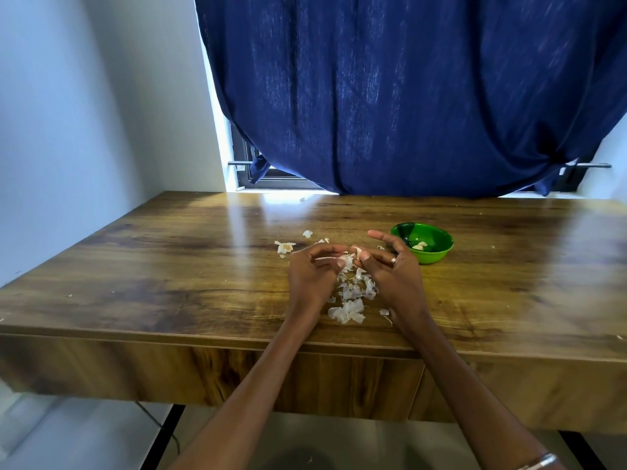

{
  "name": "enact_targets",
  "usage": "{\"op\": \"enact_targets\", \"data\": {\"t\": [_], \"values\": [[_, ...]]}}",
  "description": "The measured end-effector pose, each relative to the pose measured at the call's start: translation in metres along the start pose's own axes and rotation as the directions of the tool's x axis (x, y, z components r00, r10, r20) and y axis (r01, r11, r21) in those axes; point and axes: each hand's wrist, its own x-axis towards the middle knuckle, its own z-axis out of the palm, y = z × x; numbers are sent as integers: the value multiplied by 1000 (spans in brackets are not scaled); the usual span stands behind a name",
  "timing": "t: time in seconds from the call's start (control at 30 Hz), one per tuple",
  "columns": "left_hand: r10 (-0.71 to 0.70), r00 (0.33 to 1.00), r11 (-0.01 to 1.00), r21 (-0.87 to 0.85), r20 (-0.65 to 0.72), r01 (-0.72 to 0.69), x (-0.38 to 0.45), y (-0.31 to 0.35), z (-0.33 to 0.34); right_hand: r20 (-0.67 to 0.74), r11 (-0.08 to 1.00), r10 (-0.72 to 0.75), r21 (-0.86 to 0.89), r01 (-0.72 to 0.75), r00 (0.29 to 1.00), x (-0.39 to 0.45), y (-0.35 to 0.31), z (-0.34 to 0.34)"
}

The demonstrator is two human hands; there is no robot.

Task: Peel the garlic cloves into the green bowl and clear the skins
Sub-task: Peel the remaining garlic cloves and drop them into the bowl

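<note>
A pale wall (84,113) fills the left side, and the wooden worktop (152,266) begins under it, with its front edge near the person. On the worktop, left of the hands, lies a small garlic piece with loose skin (284,247), and a little more to the right and farther back there is one single flake of skin (307,234).

The left hand (310,271) is held just above the worktop with its fingers curled inward. Its fingertips meet the fingertips of the right hand, and between them they pinch a garlic clove (353,256) with pale skin partly pulled off. The clove is small and partly hidden by the fingers, so I cannot tell how much skin is on it.

Under and between the two hands lies a pile of white garlic skins (351,300), spread toward the front edge of the worktop.

The right hand (390,269) has the thumb and one finger closed on the clove, while its other fingers are lifted and more straight, pointing away from the person. A ring (393,260) is on one finger. A metal bracelet (539,464) is on the right wrist, at the bottom edge.

Just beside the right hand, on its far right side, stands the green bowl (437,254) on the worktop. Inside it lie a few peeled cloves (420,246). Behind everything hangs a dark blue curtain (407,96) over a window.
</note>
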Motion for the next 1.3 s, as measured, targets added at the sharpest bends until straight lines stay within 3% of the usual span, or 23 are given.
{"op": "enact_targets", "data": {"t": [0.1, 0.23, 0.4, 0.6, 0.73, 0.87, 1.1, 1.3], "values": [[129, 991, 982, 140, -18, -125, 0, -3, -1, -8, 1000, 2, -18, -2, 1000, 1, 2, -1], [233, 971, 966, 106, 54, -238, 0, 0, 3, 16, 1000, -17, -25, 17, 1000, 0, 1, -2], [349, 937, 928, 145, -7, -344, -3, 3, 3, 83, 999, 1, -43, 3, 997, -1, -1, -2], [376, 923, 912, 210, -85, -352, 0, 0, 6, 85, 1000, -19, -12, 20, 996, -2, -3, -2], [322, 946, 931, 174, 24, -322, 0, 0, 6, 69, 993, -53, -105, 60, 996, -4, -4, -2], [223, 971, 972, 53, 87, -228, 3, 1, 5, 49, 998, -10, -53, 13, 999, -2, -1, -3], [132, 936, 989, 23, 327, -148, 1, 4, 0, 265, 950, 169, 214, -228, 949, -2, -9, -11], [265, 914, 960, -1, 307, -278, -3, 5, 1, 359, 935, 161, 244, -259, 919, -3, -12, -14]]}}
